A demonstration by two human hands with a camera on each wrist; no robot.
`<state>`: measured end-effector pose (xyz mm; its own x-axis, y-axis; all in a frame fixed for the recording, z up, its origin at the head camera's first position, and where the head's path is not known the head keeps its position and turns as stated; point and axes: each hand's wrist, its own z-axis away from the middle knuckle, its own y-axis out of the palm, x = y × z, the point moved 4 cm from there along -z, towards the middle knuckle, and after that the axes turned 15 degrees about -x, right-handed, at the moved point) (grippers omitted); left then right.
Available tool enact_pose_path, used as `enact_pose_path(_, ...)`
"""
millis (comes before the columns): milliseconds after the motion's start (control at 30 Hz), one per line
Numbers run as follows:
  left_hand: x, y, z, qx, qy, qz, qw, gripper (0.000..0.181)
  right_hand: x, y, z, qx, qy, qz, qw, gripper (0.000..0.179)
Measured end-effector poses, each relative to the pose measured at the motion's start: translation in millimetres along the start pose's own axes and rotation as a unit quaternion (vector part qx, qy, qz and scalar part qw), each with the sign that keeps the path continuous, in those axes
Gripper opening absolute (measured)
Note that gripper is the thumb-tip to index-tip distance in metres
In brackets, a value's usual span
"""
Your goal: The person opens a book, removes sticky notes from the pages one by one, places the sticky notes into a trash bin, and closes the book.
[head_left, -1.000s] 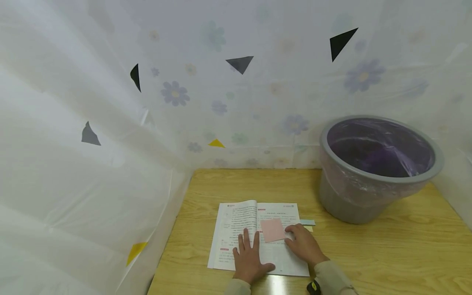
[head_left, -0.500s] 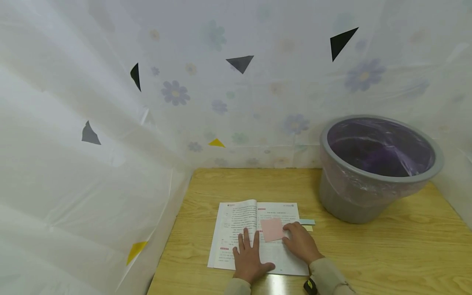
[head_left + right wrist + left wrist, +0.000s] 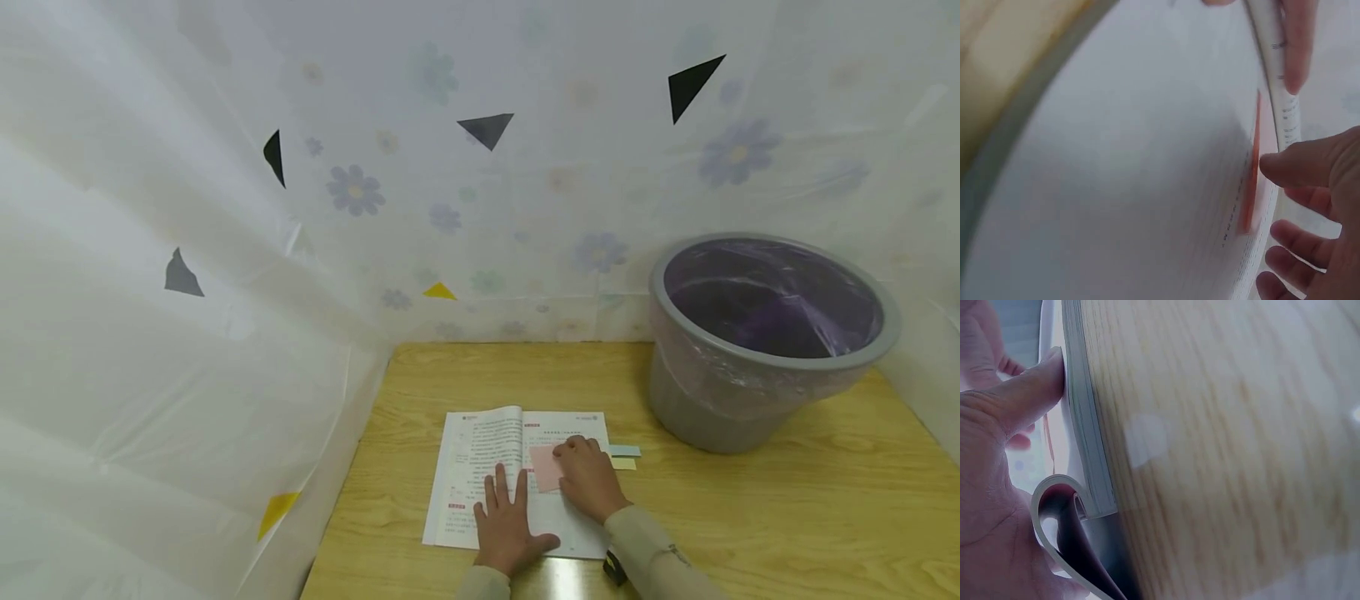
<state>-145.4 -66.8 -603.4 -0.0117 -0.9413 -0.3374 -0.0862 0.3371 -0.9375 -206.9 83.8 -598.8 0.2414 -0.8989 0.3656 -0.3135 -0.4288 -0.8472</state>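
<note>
Open book (image 3: pixel 480 450), pink note (image 3: pixel 544 469) on its right page
Left hand (image 3: pixel 506 529) — spread flat on the pages; right hand (image 3: pixel 594 483) — fingers bent over the note; whether they pinch it, I cannot tell.

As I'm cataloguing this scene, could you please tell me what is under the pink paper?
The right page of the open book lies under the pink paper; print shows around it, but any print directly beneath is covered.

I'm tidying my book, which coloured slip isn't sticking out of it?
The pink slip, partly covered by the right hand; the blue slip and yellow slip jut beyond the book.
</note>
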Motion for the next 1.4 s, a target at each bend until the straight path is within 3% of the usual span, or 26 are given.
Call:
enact_pose_path(133, -0.3, -0.9, -0.7, 0.008, -0.004, 0.007, 0.9999, 0.112, 7, 0, -5.1, 0.01, -0.055, 0.004, 0.9984, 0.028)
enact_pose_path(233, -0.2, -0.8, -1.7, 0.012, -0.006, 0.009, 0.9999, 0.112, 10, 0, -9.4, 0.032, -0.068, 0.007, 0.9971, 0.026)
enact_pose_path(467, 0.3, 0.0, -1.3, 0.018, -0.01, 0.01, 0.9997, 0.113, 6, 9, -18.8, 0.114, -0.048, 0.037, 0.9916, 0.033)
enact_pose_path(700, 1.5, 2.9, -1.3, 0.014, -0.005, 0.0, 0.9999, 0.113, 0, 13, -26.5, 0.142, -0.03, 0.035, 0.9888, 0.054)
enact_pose_path(1233, 3.1, 6.5, -0.5, 0.002, -0.001, 0.004, 1.0, 0.114, -3, 11, -24.6, 0.106, -0.055, 0.064, 0.9908, 0.049)
enact_pose_path(1400, 2.5, 4.3, -0.7, 0.0, 0.0, 0.003, 1.0, 0.114, -3, 12, -23.7, 0.108, -0.039, 0.066, 0.9912, 0.048)
